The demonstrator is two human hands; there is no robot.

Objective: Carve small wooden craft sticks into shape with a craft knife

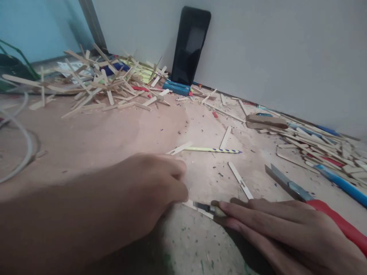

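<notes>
My left hand [151, 187] is closed, with its fingertips pinching the left end of a wooden craft stick [205, 214] down on the table. A craft knife [205, 207] is gripped in my right hand [275, 225]. Its blade lies over the stick, pointing left toward my left fingertips; most of the handle is hidden under my fingers. Just beyond my right hand lies another stick [238, 176] with a slot cut in it. A slotted stick [180, 148] and a yellow pencil [212, 149] with purple marks rest past my left hand, near a short stick piece [226, 137].
Red-handled scissors [298, 191] lie partly behind my right hand, near a blue pen-like tool [341, 183]. Loose sticks [315, 145] are heaped at right. Joined sticks [106, 82] pile up back left. A phone [190, 46] leans on the wall; a white cable [27, 145] curves at left.
</notes>
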